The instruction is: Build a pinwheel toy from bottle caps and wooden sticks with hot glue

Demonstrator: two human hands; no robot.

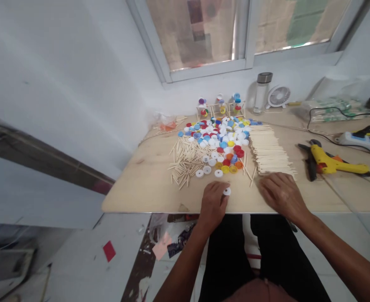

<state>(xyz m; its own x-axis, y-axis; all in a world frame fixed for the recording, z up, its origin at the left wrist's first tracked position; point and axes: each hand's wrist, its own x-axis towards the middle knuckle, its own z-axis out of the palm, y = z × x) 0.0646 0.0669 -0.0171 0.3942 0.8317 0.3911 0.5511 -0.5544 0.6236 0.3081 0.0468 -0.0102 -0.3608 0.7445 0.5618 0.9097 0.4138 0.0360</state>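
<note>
My left hand is near the table's front edge. Its thumb and fingers pinch a white bottle cap with a dark spot in its middle. My right hand rests at the near end of a long stack of thin wooden sticks. Its fingers are curled down against the stack, and what lies under them is hidden. Between the hands and the window spreads a heap of coloured bottle caps. Left of it lies a pile of short wooden sticks.
A yellow glue gun lies at right, near a power strip with cables. Along the wall stand small stick-and-cap models, a glass bottle and a white fan. A plastic bag lies at the back right.
</note>
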